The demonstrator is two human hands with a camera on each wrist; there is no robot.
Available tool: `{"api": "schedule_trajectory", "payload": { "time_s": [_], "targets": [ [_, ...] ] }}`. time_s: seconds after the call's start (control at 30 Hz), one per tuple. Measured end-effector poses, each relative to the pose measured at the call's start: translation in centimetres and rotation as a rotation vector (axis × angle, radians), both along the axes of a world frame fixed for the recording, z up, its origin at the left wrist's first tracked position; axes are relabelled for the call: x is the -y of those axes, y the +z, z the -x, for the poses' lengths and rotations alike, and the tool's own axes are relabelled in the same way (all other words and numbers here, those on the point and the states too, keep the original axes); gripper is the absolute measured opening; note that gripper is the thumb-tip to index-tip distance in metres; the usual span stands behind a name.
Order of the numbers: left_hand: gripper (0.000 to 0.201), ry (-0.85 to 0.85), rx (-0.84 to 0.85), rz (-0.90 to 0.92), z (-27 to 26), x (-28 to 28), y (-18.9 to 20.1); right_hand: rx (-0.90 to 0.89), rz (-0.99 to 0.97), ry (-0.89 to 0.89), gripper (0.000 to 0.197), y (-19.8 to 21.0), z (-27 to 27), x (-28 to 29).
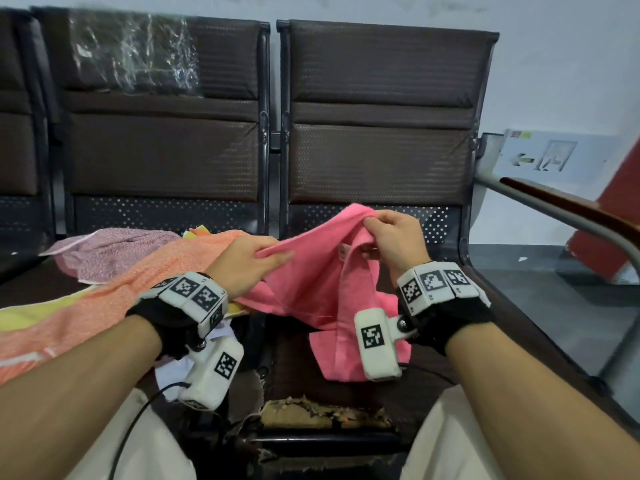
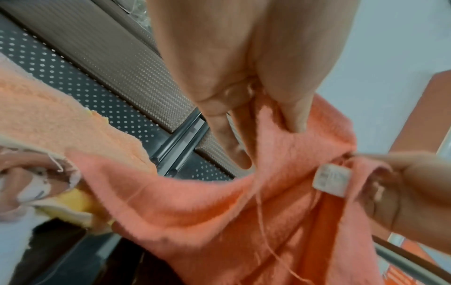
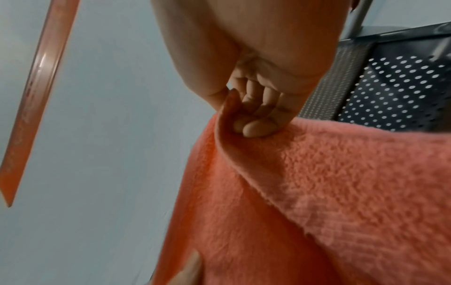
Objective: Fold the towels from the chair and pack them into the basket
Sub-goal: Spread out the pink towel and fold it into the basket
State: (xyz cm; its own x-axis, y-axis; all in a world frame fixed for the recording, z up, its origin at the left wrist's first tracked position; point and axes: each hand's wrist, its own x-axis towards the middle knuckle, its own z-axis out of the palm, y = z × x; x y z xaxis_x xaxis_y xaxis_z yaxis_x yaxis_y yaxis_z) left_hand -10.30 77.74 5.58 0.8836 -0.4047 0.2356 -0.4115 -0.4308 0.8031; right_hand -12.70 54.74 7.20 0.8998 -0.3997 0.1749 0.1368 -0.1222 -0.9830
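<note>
A pink towel (image 1: 322, 282) hangs in the air over the right chair seat (image 1: 346, 386), held by both hands. My left hand (image 1: 251, 261) pinches its left edge between thumb and fingers. My right hand (image 1: 393, 239) grips the bunched top edge with curled fingers. A small white label (image 1: 343, 252) shows near the right hand. In the left wrist view the towel (image 2: 219, 212) looks orange-pink, with its label (image 2: 333, 180) beside my right hand (image 2: 415, 192). The right wrist view shows fingertips (image 3: 253, 128) curled over the towel's (image 3: 317, 192) folded edge. No basket is in view.
More towels lie on the left seat: an orange one (image 1: 121, 299), a yellow one (image 1: 20, 317) under it and a purple patterned one (image 1: 114, 251). The right seat's front edge is torn (image 1: 322, 414). A metal armrest (image 1: 571, 220) runs along the right.
</note>
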Motion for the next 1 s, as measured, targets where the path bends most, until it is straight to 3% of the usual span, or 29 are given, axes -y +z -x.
{"api": "schedule_trajectory", "payload": {
  "time_s": [0.2,0.3,0.37,0.5,0.53,0.6,0.7,0.77,0.83,0.9,1.0],
  "targets": [
    [0.010,0.083,0.040,0.221,0.5,-0.2,1.3,-0.141,0.033,-0.061,0.020,-0.8,0.3,1.1],
    [0.006,0.157,0.027,0.307,0.4,-0.4,1.4,-0.147,-0.047,-0.066,0.012,-0.4,1.0,1.1],
    [0.006,0.228,-0.009,0.358,0.2,-0.6,1.3,-0.121,-0.072,0.024,0.013,0.3,1.6,0.5],
    [0.012,0.314,-0.157,0.484,-0.1,-0.5,1.1,-0.045,-0.105,0.430,0.010,1.6,3.1,-1.7],
    [0.011,0.313,-0.211,0.521,0.0,-0.4,1.1,-0.044,-0.056,0.493,0.017,1.7,3.3,-1.9],
    [0.016,0.284,-0.324,0.571,0.2,-0.2,1.2,-0.069,0.248,0.451,0.022,1.5,3.4,-2.1],
    [0.032,0.216,-0.471,0.551,0.6,-0.1,1.4,-0.076,0.791,0.269,0.007,1.2,3.4,-2.1],
    [0.035,0.169,-0.491,0.492,0.9,-0.1,1.3,-0.024,0.973,0.272,0.007,1.2,3.7,-2.7],
    [0.034,0.115,-0.473,0.418,1.3,0.0,1.2,0.097,1.003,0.308,0.006,1.4,4.0,-3.8],
    [0.030,0.094,-0.457,0.397,1.5,0.1,1.1,0.184,0.906,0.382,0.003,1.6,4.4,-5.0],
    [0.021,0.106,-0.479,0.429,1.5,0.3,1.1,0.138,0.766,0.382,0.010,1.5,4.1,-5.8]
  ]
}}
